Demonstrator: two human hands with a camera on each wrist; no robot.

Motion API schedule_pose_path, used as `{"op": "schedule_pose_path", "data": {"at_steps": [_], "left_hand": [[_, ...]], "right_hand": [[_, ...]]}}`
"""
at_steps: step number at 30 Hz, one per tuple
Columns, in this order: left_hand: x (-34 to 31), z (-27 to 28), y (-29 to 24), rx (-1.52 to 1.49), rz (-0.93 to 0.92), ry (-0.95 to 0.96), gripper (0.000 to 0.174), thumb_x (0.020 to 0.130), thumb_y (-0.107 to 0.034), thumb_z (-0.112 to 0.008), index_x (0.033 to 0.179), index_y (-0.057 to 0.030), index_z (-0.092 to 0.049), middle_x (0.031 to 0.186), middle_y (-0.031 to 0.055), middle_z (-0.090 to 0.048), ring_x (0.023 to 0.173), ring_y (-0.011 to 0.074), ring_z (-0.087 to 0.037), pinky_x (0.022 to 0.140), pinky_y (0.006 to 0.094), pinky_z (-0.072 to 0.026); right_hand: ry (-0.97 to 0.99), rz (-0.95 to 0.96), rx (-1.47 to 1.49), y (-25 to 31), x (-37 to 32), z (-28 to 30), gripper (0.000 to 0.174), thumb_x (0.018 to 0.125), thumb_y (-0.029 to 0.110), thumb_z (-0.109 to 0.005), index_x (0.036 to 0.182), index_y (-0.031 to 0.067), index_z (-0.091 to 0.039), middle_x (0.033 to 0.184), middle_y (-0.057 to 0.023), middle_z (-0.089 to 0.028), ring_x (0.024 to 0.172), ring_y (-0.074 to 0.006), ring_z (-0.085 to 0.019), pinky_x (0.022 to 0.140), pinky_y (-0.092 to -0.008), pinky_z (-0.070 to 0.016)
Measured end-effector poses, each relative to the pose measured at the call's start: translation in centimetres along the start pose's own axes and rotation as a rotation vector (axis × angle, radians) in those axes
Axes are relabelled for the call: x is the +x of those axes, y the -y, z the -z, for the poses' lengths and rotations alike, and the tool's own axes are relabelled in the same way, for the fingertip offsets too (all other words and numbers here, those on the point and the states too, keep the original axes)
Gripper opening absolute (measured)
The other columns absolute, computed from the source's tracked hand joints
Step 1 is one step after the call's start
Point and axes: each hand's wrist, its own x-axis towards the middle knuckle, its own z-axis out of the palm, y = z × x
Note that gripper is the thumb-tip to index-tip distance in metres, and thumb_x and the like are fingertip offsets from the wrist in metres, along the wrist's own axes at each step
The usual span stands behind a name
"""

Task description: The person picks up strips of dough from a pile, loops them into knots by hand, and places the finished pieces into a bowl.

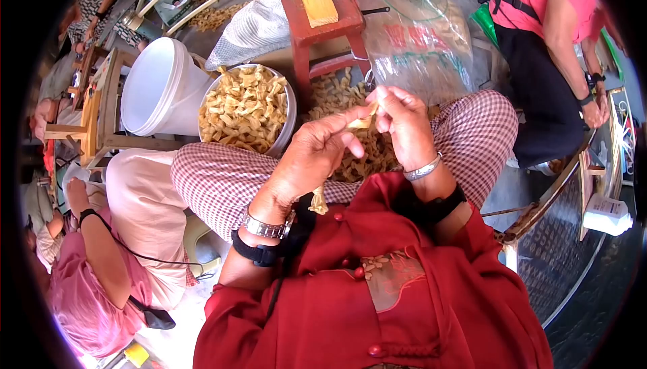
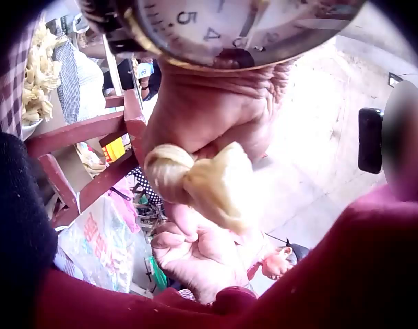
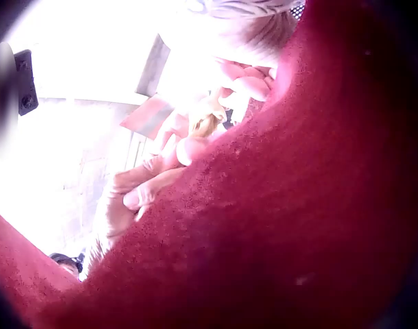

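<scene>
In the head view my left hand (image 1: 313, 157) and right hand (image 1: 406, 130) meet above the lap. Between them is a pale yellow strip (image 1: 362, 123); the right thumb and fingertips pinch its upper end, and the left fingers hold its lower part. A knotted yellow piece (image 1: 319, 200) hangs below the left palm; the left wrist view shows this knot (image 2: 195, 181) close up, under the watch. The right wrist view is mostly covered by a red sleeve (image 3: 318, 205), with fingers (image 3: 154, 185) and a bit of the strip (image 3: 207, 123) showing past it.
A white basin (image 1: 291, 116) full of yellow knotted pieces (image 1: 242, 106) stands ahead left, beside a tilted white bucket (image 1: 151, 86). More pieces lie before the lap. A red stool (image 1: 323, 32) and a clear plastic bag (image 1: 421, 39) stand beyond. People sit on both sides.
</scene>
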Motion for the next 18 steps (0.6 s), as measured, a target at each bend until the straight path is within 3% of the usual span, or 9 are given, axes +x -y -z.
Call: {"op": "schedule_pose_path", "data": {"at_steps": [5,8,12,15,16,18], "left_hand": [[-0.2,-0.4,-0.2,-0.071,0.04,-0.097,0.036,0.096,-0.009,-0.045,0.132,-0.0069,-0.043,0.071,-0.0003,-0.056,0.048,0.0014,-0.036,0.043,0.0161,-0.0288],[0.0,0.7,-0.3,0.052,0.155,-0.065,0.03,0.096,-0.011,-0.044,0.125,-0.0032,-0.042,0.067,0.0004,-0.052,0.056,0.0049,-0.043,0.05,0.02,-0.0356],[-0.4,-0.2,-1.2,0.087,0.02,-0.159,0.029,0.096,-0.01,-0.038,0.124,-0.0021,-0.039,0.068,0.0023,-0.051,0.065,0.0091,-0.049,0.063,0.0268,-0.0434],[0.0,0.2,-0.4,0.088,-0.033,-0.161,0.032,0.095,-0.008,-0.039,0.127,-0.0011,-0.037,0.07,0.0025,-0.052,0.065,0.0087,-0.048,0.062,0.0245,-0.0429],[0.1,-0.3,-0.8,-0.04,-0.026,-0.172,0.036,0.095,-0.006,-0.042,0.129,-0.0007,-0.034,0.072,0.003,-0.054,0.065,0.0082,-0.049,0.06,0.0222,-0.0425],[0.2,0.0,-0.3,0.045,0.001,-0.193,0.038,0.094,-0.006,-0.044,0.13,-0.0011,-0.033,0.075,0.0033,-0.055,0.063,0.0078,-0.049,0.057,0.021,-0.0419]], "right_hand": [[0.049,0.034,0.031,0.7,0.1,0.4,0.029,0.094,0.028,-0.054,0.085,0.0019,-0.064,0.063,0.0031,-0.051,0.053,-0.0035,-0.042,0.049,-0.0182,-0.034],[0.096,0.037,-0.104,1.0,-0.2,0.4,0.042,0.096,0.04,-0.048,0.093,0.0008,-0.063,0.064,0.0025,-0.051,0.054,-0.0039,-0.044,0.049,-0.0182,-0.0357],[0.278,-0.021,-0.148,0.1,-0.7,-0.2,0.07,0.092,0.062,-0.033,0.107,-0.0009,-0.058,0.062,0.0014,-0.048,0.052,-0.005,-0.044,0.049,-0.0193,-0.0382],[0.397,-0.133,-0.147,0.7,-1.3,-1.4,0.048,0.093,0.047,-0.05,0.101,-0.0001,-0.059,0.063,-0.0036,-0.059,0.048,-0.004,-0.045,0.045,-0.0183,-0.0372],[0.379,-0.145,-0.132,0.3,-1.1,-1.6,0.033,0.091,0.033,-0.058,0.098,0.0,-0.059,0.065,-0.0068,-0.062,0.047,-0.0038,-0.046,0.042,-0.0179,-0.036],[0.372,-0.146,-0.12,0.1,-1.0,-1.8,0.03,0.09,0.028,-0.06,0.098,-0.0004,-0.059,0.063,-0.0064,-0.062,0.046,-0.0041,-0.047,0.041,-0.0183,-0.0359]]}}
